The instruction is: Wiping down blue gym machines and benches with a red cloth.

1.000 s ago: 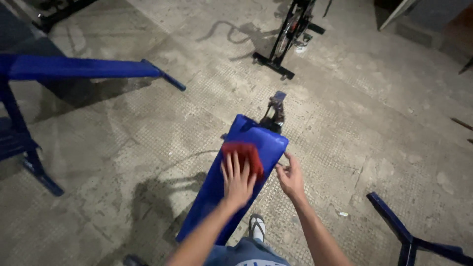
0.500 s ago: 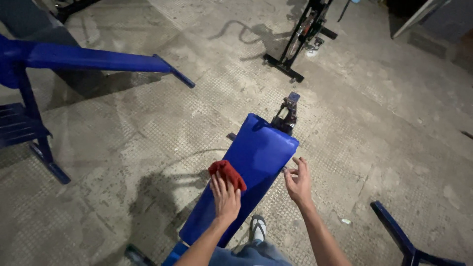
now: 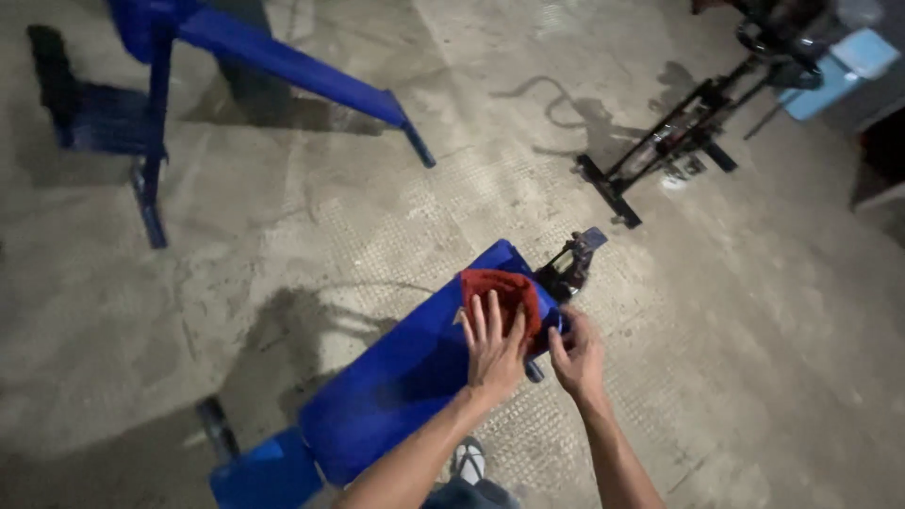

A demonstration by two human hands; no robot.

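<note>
A red cloth [image 3: 501,290] was pressed flat under the spread left hand [image 3: 494,351] at the bench's [image 3: 396,386] one-o'clock end; the right hand [image 3: 577,356] gripped its edge.

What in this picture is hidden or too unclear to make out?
Head view:
- The red cloth: its near part lies under the left hand.
- The blue bench pad: its far right corner is covered by cloth and the right hand.
- The exercise bike: its upper part is cut off by the top edge and blurred.
- The blue frame: cut off at the top edge.
- The sandalled foot: partly behind the left forearm.
</note>
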